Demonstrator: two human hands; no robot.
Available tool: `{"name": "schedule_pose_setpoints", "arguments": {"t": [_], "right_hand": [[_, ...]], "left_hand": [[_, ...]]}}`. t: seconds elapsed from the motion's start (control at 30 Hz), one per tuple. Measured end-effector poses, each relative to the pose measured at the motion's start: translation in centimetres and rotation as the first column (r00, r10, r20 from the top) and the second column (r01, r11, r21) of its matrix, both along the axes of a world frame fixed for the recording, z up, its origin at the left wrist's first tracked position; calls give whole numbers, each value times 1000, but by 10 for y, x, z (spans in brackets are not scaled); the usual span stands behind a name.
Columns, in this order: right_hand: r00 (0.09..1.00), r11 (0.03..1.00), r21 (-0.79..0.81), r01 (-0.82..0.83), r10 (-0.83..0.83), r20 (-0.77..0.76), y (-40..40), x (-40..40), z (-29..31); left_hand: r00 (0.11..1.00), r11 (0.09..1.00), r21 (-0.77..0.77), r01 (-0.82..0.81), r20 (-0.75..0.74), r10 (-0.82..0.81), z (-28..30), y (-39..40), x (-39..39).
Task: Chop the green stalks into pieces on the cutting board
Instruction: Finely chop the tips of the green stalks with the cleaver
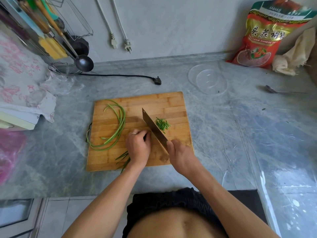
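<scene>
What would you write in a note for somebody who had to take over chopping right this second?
Right hand: gripping the cleaver, blade on the cutting board.
Left hand: fingers curled, pinning a bunch of stalks beside the blade; their ends stick out behind the wrist, past the board's near edge.
Done: a small pile of chopped pieces lies to the right of the blade.
Left: the held bunch, then the long curved stalks lying uncut on the board's left side.
A clear glass bowl sits beyond the board to the right.
</scene>
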State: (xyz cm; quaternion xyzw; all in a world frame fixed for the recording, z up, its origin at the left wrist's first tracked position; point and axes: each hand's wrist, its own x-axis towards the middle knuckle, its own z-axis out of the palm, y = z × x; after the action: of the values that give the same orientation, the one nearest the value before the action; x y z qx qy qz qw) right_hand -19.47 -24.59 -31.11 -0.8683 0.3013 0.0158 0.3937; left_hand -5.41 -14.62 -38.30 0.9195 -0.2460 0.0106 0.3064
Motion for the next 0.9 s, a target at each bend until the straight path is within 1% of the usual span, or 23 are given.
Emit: {"name": "schedule_pose_setpoints", "arguments": {"t": [0.23, 0.37, 0.43, 0.53, 0.67, 0.8, 0.9], "right_hand": [[1000, 999, 40, 26, -27, 13, -7, 1, 9], [999, 999, 44, 0, -2, 42, -14, 0, 12], [998, 998, 35, -45, 43, 52, -13, -1, 13], [998, 997, 69, -44, 40, 57, -10, -3, 11], [997, 995, 86, -48, 42, 64, -6, -8, 10], [996, 995, 73, -72, 68, 55, -6, -10, 13], [996, 995, 51, -89, 87, 36, -4, -11, 15]], "left_hand": [[1000, 1000, -15, -3, 6, 3, 1, 0, 1], [1000, 1000, -1, 18, 18, -18, 4, 2, 0], [999, 999, 9, 38, 18, -38, 6, 5, -1], [998, 999, -3, 52, -24, -52, 8, 6, 1], [997, 999, -37, -2, -81, -1, 13, 5, 1], [999, 998, -60, 3, -51, -6, 11, 6, 0], [1000, 999, -36, -14, -22, 13, 6, 6, 0]]}}
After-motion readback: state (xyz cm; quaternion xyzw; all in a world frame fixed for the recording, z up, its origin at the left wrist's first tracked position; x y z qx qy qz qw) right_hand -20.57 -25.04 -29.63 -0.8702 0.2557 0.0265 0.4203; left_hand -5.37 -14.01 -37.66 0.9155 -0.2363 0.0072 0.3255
